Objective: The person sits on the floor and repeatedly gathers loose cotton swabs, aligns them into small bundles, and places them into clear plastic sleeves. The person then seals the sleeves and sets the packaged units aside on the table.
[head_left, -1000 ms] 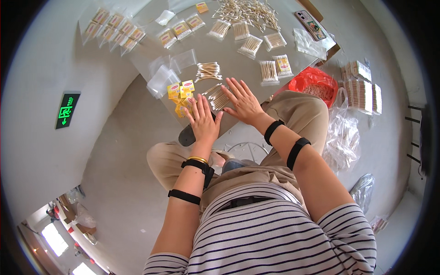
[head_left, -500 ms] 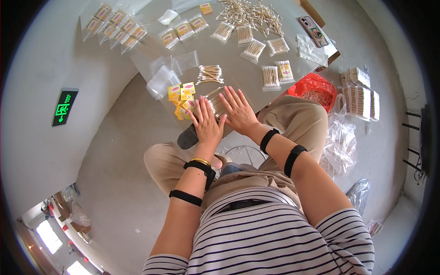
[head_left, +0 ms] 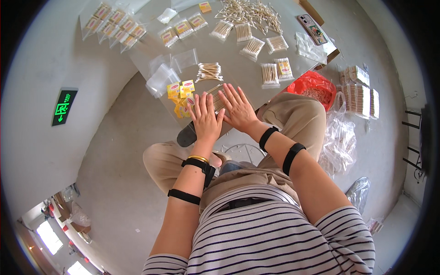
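Observation:
A flat layer of cotton swabs point(head_left: 217, 99) lies at the table's near edge, partly covered by my hands; whether it is bagged I cannot tell. My left hand point(head_left: 205, 117) rests over its left side, fingers stretched out. From the right, my right hand point(head_left: 238, 109) lies palm down over its other side, its fingers extended too. The two thumbs are close together. Just left of my left fingers is a small pile of yellow printed cards point(head_left: 181, 97). A loose bundle of cotton swabs point(head_left: 209, 72) sits beyond my fingertips, and clear plastic bags point(head_left: 162, 80) lie to the left.
Filled swab packs point(head_left: 252, 48) and a heap of loose swabs point(head_left: 250, 14) occupy the table's far side. A phone point(head_left: 312, 29) lies far right. Beside my knee stands a red bag point(head_left: 311, 86) of swabs; stacked swab bundles point(head_left: 356, 98) are farther right. Finished-looking packs point(head_left: 112, 25) sit far left.
Both hands have shifted very slightly left and away from me, and the left fingers are spread a little more. The things on the table show no clear movement.

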Demonstrator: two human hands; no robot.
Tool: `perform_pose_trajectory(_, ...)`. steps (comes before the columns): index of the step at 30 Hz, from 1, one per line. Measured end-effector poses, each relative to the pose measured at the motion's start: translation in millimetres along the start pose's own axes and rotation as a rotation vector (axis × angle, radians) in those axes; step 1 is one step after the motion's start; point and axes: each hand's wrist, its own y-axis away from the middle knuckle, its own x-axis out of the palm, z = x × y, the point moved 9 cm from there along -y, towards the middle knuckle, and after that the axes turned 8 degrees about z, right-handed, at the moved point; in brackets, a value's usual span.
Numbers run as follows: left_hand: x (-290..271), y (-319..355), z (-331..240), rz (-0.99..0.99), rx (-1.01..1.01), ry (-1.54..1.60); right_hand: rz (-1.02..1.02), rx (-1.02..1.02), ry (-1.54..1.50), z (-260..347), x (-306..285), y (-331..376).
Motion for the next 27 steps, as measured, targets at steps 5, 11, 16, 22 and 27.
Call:
perform_pose_trajectory(5,3.6,3.2,-0.8,0.018,0.015,0.023,-0.005,-0.019,-0.04,-0.6,-5.5,3.3)
perform_pose_trajectory(11,2.4,8.2,-0.5,-0.005,0.027,0.01,0.004,-0.023,-0.096,-11.8,-18.2,16.1)
perform_pose_trajectory(16,3.5,12.9,-1.5,0.001,0.051,0.011,0.014,-0.017,-0.098,-18.9,-28.8,17.5)
perform_pose_trajectory(22,5.2,17.1,-4.0,0.015,0.069,0.028,0.035,-0.072,-0.108,-14.0,-21.7,21.0)
perform_pose_trajectory(27,-2.1,20.5,-4.1,0.006,0.057,0.068,0.016,-0.058,-0.062,-8.4,-12.0,18.4)
